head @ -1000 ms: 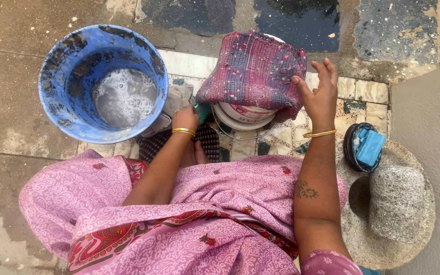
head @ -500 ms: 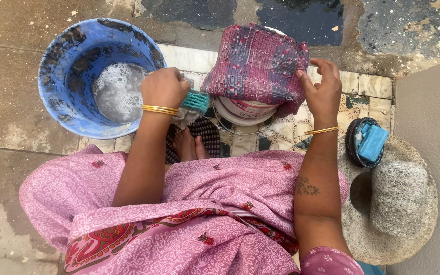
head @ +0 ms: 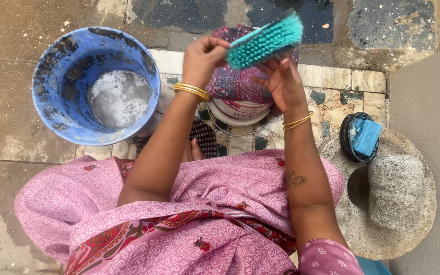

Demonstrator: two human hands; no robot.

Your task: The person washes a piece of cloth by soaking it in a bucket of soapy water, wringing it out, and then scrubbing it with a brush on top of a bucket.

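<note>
While your left hand (head: 202, 53) pinches one end of the teal scrub brush (head: 265, 40), your right hand (head: 281, 81) lies half open beneath its bristles, fingers touching them. You hold the brush raised over the striped cloth (head: 232, 81) draped on the white bucket (head: 238, 112). Left of these stands a blue tub (head: 57, 56) of soapy water.
</note>
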